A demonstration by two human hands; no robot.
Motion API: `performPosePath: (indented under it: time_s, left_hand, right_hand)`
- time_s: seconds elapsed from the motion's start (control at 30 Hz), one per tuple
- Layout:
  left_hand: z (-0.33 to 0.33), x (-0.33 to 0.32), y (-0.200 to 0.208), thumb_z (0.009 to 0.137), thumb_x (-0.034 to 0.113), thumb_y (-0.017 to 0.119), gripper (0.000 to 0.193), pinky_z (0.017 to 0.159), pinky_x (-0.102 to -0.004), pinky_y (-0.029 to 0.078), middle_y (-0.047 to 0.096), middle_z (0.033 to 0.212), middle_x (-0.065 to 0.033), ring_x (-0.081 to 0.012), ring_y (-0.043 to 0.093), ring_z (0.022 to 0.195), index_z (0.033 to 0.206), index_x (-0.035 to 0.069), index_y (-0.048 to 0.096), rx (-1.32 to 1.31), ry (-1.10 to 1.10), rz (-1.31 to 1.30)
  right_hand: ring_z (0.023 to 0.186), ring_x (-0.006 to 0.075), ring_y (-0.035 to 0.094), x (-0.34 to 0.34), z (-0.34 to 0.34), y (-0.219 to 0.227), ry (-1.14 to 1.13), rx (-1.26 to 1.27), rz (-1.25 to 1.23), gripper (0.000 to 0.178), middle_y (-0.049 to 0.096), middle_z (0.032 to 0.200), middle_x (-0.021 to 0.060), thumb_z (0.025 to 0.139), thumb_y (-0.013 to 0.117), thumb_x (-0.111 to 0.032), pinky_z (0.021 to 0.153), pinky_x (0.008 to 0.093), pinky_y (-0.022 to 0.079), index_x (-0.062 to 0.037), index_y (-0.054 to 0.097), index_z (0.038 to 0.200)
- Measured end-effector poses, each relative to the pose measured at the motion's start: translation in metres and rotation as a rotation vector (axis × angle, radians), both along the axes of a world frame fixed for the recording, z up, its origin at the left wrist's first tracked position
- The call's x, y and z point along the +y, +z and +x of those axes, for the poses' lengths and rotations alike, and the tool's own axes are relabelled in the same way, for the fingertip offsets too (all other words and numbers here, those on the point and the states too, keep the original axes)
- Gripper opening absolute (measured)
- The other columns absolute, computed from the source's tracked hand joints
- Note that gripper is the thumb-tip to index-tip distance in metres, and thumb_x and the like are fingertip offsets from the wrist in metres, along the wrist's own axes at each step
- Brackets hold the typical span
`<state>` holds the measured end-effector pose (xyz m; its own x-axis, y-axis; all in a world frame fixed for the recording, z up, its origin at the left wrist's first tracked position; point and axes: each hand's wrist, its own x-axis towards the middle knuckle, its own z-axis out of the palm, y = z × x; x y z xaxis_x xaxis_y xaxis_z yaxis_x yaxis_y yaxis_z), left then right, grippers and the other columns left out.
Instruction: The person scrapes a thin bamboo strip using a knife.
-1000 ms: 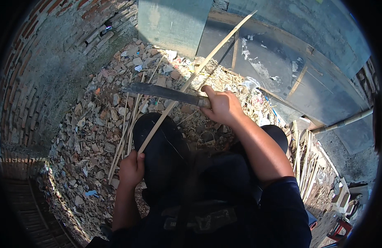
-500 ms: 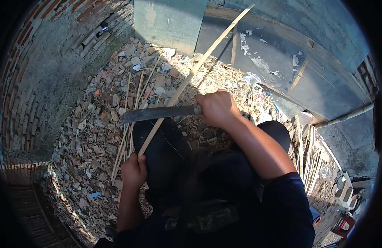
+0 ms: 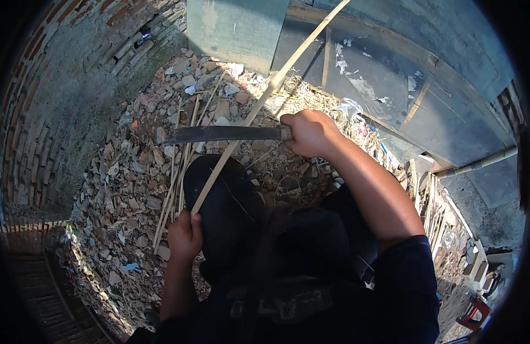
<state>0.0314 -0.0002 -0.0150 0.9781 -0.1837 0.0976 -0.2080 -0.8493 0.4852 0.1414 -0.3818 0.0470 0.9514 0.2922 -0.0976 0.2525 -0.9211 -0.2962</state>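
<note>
My left hand (image 3: 185, 234) is closed round the near end of a long, pale bamboo strip (image 3: 268, 92). The strip slants up and away to the right, passing over my left knee and reaching the upper edge of the picture. In my right hand (image 3: 310, 133) is the handle of a machete (image 3: 228, 134), fingers wrapped tight. Its dark, broad blade points left and crosses the strip beyond my knee, seemingly touching it. Most of the handle is hidden in my fist.
Rubble and litter (image 3: 133, 189) cover the ground. More thin strips (image 3: 176, 189) lie left of my knee, others (image 3: 428, 209) at the right. Pale shavings (image 3: 311, 103) lie ahead. A brick wall (image 3: 76, 109) stands left; dark panels (image 3: 380, 74) close off the far right.
My right hand and the machete have moved away from me, farther along the strip. My left hand keeps its grip in nearly the same place.
</note>
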Motion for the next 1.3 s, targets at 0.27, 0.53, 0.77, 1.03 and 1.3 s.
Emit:
performPosePath:
  time_s: [0.27,0.53,0.77,1.03,1.3]
  left_hand:
    - [0.0,-0.002,0.015,0.103,0.031,0.054,0.035,0.054,-0.0534,0.044,0.059,0.065,-0.0242,-0.0484,0.062,0.063,0.084,0.002,0.051,0.043,0.0,0.047]
    - [-0.003,-0.001,0.009,0.103,0.031,0.055,0.035,0.054,-0.0531,0.044,0.058,0.064,-0.0235,-0.0477,0.061,0.062,0.083,0.002,0.052,-0.012,0.052,0.103]
    - [-0.024,0.002,0.011,0.103,0.029,0.055,0.034,0.055,-0.0529,0.044,0.057,0.062,-0.0237,-0.0481,0.061,0.062,0.082,0.002,0.052,0.111,0.051,-0.001]
    - [-0.016,-0.001,0.022,0.103,0.029,0.055,0.034,0.056,-0.0536,0.045,0.058,0.066,-0.025,-0.0487,0.061,0.064,0.084,0.001,0.052,0.153,0.012,0.068]
    - [-0.011,-0.005,0.029,0.103,0.03,0.055,0.035,0.057,-0.055,0.044,0.059,0.065,-0.0248,-0.0493,0.061,0.065,0.084,0.001,0.052,0.153,0.013,0.118]
  right_hand:
    - [0.099,0.0344,0.07,0.019,-0.003,0.001,-0.011,0.089,-0.059,0.032,0.073,0.095,0.0154,0.082,0.069,-0.025,0.086,0.0469,0.056,-0.0084,0.068,0.109]
    - [0.09,0.0393,0.069,-0.011,0.013,-0.018,-0.153,0.001,0.21,0.032,0.071,0.089,0.0204,0.076,0.073,-0.025,0.08,0.0487,0.055,-0.0096,0.072,0.104]
    - [0.101,0.033,0.07,0.021,-0.012,0.009,0.031,0.109,-0.073,0.033,0.074,0.101,0.0123,0.081,0.069,-0.026,0.087,0.0456,0.057,-0.014,0.07,0.111]
    - [0.101,0.0329,0.071,0.021,-0.005,-0.003,0.011,0.11,-0.073,0.036,0.073,0.099,0.0134,0.081,0.071,-0.029,0.087,0.0449,0.057,-0.0126,0.07,0.113]
    - [0.092,0.0354,0.07,0.005,0.008,-0.023,-0.17,0.128,0.085,0.03,0.072,0.088,0.0169,0.077,0.07,-0.028,0.083,0.0461,0.056,-0.0107,0.07,0.102]
